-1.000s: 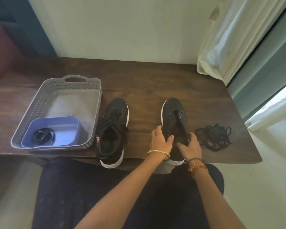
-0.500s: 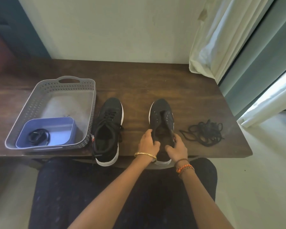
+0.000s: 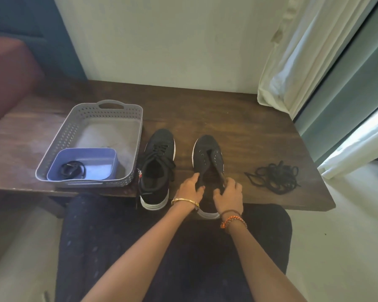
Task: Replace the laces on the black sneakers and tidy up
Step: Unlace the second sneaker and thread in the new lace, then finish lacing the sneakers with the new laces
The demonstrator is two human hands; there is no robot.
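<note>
Two black sneakers with white soles stand toes-away on the dark wooden table point(image 3: 238, 118). The left sneaker point(image 3: 156, 168) is laced. The right sneaker point(image 3: 207, 158) has bare eyelets and no lace. My left hand point(image 3: 189, 189) grips its left collar edge, and my right hand point(image 3: 228, 192) grips its right collar edge near the heel. A loose heap of black lace point(image 3: 275, 176) lies on the table to the right of that shoe. A coiled black lace point(image 3: 72, 170) sits in a small blue tub point(image 3: 103, 154).
A grey perforated basket point(image 3: 74, 127) at the table's left holds the blue tub. A white curtain point(image 3: 303, 62) hangs at the back right corner. A dark red seat point(image 3: 7, 73) stands at the far left. My lap is below the table's front edge.
My hands have slid back along the unlaced sneaker toward its heel and spread its opening. The camera has shifted, so everything sits differently in view.
</note>
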